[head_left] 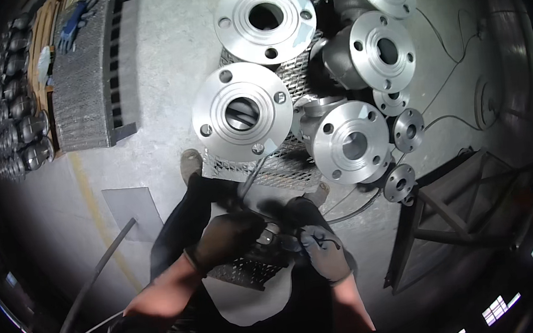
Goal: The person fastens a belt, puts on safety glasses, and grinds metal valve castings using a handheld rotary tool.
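Note:
My left hand (228, 237), in a dark glove, is closed above my lap. What its fingers hold is lost in shadow. Beside its fingertips is a small rounded shiny metal part (268, 234). My right hand (328, 256), in a light grey glove, is closed on a thin dark curved piece (328, 242), its kind unclear. Ahead of my left hand a slim rod-like tool (252, 179) slants up to a flanged metal valve body (242, 112). That body's round face has bolt holes and a wide centre bore. A second flanged body (350, 143) is to the right.
More flanged bodies (265, 20) crowd a mesh-topped stand (293, 171). A dark metal frame (456, 211) is at right, with cables on the floor. At left are a hose (96, 275), a flat grey plate (134, 213), a bench (81, 88) with blue gloves (72, 27), and rows of dark castings (29, 130).

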The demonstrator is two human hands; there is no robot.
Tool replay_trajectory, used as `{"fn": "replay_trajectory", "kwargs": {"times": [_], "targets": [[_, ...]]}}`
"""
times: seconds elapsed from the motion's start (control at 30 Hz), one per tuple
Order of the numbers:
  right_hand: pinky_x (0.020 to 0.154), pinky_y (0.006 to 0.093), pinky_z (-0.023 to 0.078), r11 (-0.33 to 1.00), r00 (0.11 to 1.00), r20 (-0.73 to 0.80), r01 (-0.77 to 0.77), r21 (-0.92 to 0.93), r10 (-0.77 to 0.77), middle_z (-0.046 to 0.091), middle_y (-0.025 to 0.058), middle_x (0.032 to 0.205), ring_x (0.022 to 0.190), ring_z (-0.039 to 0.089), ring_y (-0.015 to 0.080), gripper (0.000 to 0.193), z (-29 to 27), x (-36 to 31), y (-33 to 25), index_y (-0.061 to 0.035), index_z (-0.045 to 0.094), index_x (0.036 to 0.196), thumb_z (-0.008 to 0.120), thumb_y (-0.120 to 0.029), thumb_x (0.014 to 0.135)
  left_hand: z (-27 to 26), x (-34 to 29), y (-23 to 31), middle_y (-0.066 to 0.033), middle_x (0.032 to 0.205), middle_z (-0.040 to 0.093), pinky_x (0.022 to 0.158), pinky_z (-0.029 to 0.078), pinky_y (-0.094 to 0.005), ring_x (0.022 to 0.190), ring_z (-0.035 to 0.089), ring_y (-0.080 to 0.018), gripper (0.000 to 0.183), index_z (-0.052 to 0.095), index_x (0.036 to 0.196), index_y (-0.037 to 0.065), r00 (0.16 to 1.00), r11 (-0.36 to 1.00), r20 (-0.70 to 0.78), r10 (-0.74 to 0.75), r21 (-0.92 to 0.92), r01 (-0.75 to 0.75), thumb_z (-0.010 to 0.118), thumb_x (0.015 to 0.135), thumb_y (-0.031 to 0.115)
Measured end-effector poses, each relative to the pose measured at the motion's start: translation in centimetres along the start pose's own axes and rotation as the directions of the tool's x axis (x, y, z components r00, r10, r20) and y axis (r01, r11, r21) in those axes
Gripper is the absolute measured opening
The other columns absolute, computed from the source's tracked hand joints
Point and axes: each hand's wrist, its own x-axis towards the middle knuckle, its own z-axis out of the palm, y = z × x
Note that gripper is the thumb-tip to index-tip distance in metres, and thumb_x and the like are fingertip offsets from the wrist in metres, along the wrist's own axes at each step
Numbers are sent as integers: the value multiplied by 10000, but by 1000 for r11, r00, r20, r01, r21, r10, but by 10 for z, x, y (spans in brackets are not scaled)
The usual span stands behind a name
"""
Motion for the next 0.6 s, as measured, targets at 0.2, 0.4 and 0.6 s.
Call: {"fn": "replay_trajectory", "kwargs": {"times": [0.2, 0.4, 0.6], "targets": [[837, 286, 610, 997, 991, 115, 65, 39, -69, 817, 97, 1085, 911, 738, 106, 173, 17, 50, 47, 36, 757, 1240, 706, -82, 1124, -2, 12, -36, -71, 933, 824, 786, 630, -312, 888, 800, -165, 240, 790, 1156, -2, 977, 925, -73, -202, -341, 166, 684, 983, -129], [826, 311, 613, 932, 960, -104, 276, 235, -258, 820, 114, 1041, 884, 770, 161, 141, 10, 55, 41, 14, 789, 1168, 759, -66, 1057, -3, 42, -12, -82, 959, 792, 737, 608, -344, 839, 759, -171, 230, 788, 1237, 32, 973, 874, 4, -229, -439, 207, 803, 1025, 120], [801, 274, 594, 775, 692, -385, 621, -116, -611, 759, 68, 974, 902, 741, 146, 141, 7, -19, 62, -3, 786, 1112, 824, -108, 1026, 20, 3, 23, -32, 1034, 773, 833, 563, -279, 926, 690, -98, 196, 775, 1175, -11, 979, 831, -26, -201, -533, 157, 819, 1019, 98]]}}
